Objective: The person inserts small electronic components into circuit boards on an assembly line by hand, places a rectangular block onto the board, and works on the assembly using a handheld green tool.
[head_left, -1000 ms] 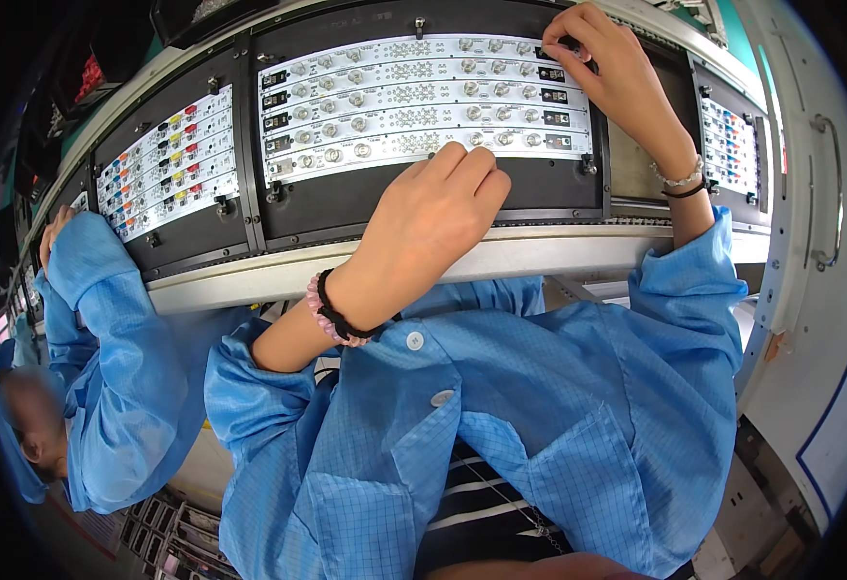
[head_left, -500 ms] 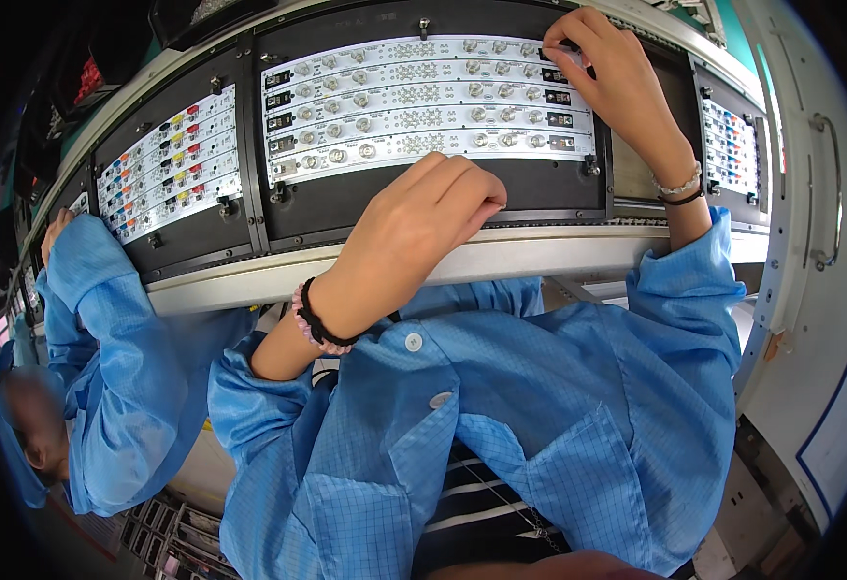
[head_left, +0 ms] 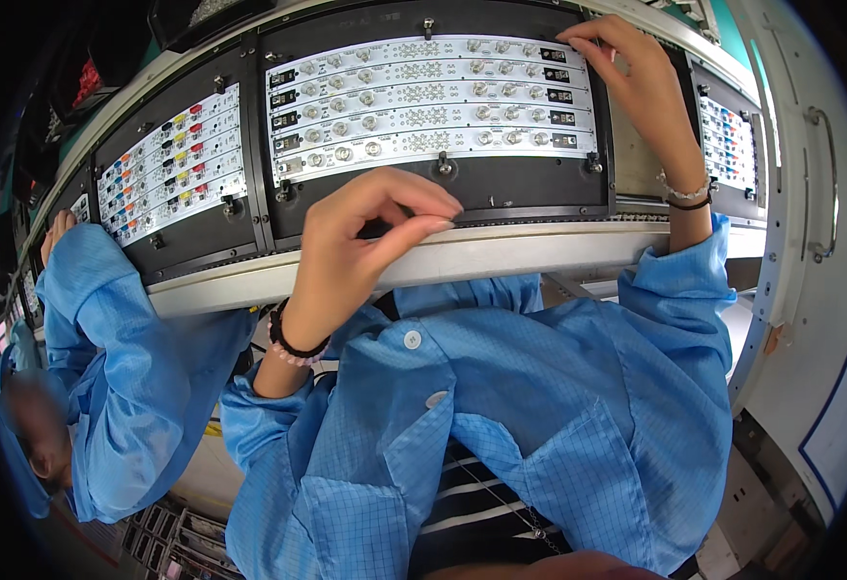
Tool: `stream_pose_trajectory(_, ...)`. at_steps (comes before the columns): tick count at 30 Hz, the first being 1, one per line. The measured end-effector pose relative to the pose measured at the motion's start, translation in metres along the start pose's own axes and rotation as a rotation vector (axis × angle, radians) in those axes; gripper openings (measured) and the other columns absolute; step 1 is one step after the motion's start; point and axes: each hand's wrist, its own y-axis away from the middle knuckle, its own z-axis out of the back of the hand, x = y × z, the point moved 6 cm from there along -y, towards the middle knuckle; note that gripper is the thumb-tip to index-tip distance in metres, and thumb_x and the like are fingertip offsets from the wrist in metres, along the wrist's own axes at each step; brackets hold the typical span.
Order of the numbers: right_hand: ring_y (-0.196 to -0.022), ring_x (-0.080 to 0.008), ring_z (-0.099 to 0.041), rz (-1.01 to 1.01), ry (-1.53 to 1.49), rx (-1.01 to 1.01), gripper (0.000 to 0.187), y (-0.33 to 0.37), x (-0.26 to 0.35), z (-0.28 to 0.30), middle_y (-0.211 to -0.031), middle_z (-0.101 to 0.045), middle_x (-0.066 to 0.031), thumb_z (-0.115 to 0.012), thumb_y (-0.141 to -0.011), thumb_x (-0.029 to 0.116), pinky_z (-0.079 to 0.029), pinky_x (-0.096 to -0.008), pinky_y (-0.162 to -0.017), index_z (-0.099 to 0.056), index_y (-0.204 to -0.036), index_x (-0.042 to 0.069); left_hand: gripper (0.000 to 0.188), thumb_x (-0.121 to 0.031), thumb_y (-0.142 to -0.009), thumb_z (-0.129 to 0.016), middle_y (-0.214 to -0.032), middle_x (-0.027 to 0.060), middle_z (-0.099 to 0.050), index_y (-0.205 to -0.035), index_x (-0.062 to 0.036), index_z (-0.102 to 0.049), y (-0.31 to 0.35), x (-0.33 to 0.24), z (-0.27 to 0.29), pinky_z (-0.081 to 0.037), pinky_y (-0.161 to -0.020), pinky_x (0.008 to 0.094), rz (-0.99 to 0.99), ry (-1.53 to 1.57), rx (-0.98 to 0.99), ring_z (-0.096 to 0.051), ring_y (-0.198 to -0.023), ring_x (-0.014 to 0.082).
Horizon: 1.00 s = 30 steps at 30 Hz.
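A white circuit board panel point(head_left: 423, 92), split into several long strips with round clear parts and small black parts, lies in a black carrier point(head_left: 365, 180). My left hand point(head_left: 370, 227) is raised over the carrier's near edge, thumb and index finger pinched together. Whatever may be between those fingertips is too small to make out. At the panel's far right corner, my right hand point(head_left: 631, 77) has its thumb and forefinger drawn together close to the carrier's edge. Anything in that pinch cannot be made out either.
To the left sits another carrier with a board panel point(head_left: 172, 159) bearing coloured parts; a similar panel point(head_left: 728, 145) lies at the right. A metal rail point(head_left: 539, 246) runs along the near side. A co-worker in a blue sleeve point(head_left: 119, 319) works at left. Dark bins point(head_left: 85, 82) stand far left.
My left hand has moved left and back off the panel's near edge, its pinch now turned into view. My right hand has shifted slightly right, away from the strip's end.
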Motion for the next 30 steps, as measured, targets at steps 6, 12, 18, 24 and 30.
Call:
stream_pose_trajectory(6, -0.077, -0.0177, -0.057, 0.126, 0.128, 0.031, 0.014, 0.008, 0.024, 0.001, -0.097, -0.063, -0.0036, -0.061, -0.088, 0.009, -0.044, -0.0279, -0.073, -0.068, -0.099, 0.007, 0.01, 0.006, -0.084, -0.063, -0.093, 0.0122, -0.068, -0.094, 0.0046, -0.065, 0.016, 0.006, 0.026, -0.051, -0.063, 0.0221, 0.131, 0.367, -0.069, -0.065, -0.081, 0.0128)
stream_pose_trajectory(12, -0.08, -0.0201, -0.058, 0.067, -0.064, 0.04, 0.014, 0.022, 0.025, 0.007, -0.096, -0.063, -0.0034, -0.064, -0.084, 0.008, -0.042, -0.0315, -0.077, -0.066, -0.098, 0.006, 0.014, 0.007, -0.085, -0.061, -0.097, 0.0158, -0.066, -0.1, 0.0067, -0.062, 0.024, 0.01, 0.036, -0.052, -0.064, 0.0224, 0.09, 0.346, 0.02, -0.064, -0.083, 0.0151)
stream_pose_trajectory(18, -0.08, -0.02, -0.058, 0.169, -0.207, 0.35, 0.012, 0.043, 0.082, -0.024, -0.091, -0.062, -0.0023, -0.067, -0.081, 0.01, -0.041, -0.0322, -0.077, -0.063, -0.092, 0.007, 0.02, 0.007, -0.086, -0.061, -0.096, 0.0143, -0.064, -0.106, 0.0063, -0.058, 0.032, 0.021, 0.047, -0.051, -0.067, 0.023, 0.195, 0.367, -0.104, -0.064, -0.084, 0.0152)
stream_pose_trajectory(24, -0.081, -0.0204, -0.056, 0.236, -0.169, 0.361, 0.01, 0.045, 0.102, -0.038, -0.087, -0.059, -0.002, -0.066, -0.081, 0.012, -0.04, -0.0321, -0.077, -0.061, -0.09, 0.009, 0.018, 0.007, -0.087, -0.061, -0.097, 0.0131, -0.064, -0.105, 0.0059, -0.058, 0.032, 0.019, 0.049, -0.05, -0.069, 0.0231, 0.159, 0.374, -0.069, -0.063, -0.083, 0.0138)
stream_pose_trajectory(30, -0.08, -0.0198, -0.055, 0.234, -0.143, 0.402, 0.009, 0.039, 0.111, -0.046, -0.086, -0.057, -0.0017, -0.064, -0.082, 0.011, -0.039, -0.0324, -0.076, -0.059, -0.089, 0.009, 0.013, 0.005, -0.087, -0.061, -0.098, 0.0132, -0.063, -0.101, 0.0057, -0.059, 0.035, 0.018, 0.055, -0.05, -0.069, 0.023, 0.149, 0.373, -0.067, -0.061, -0.08, 0.0129)
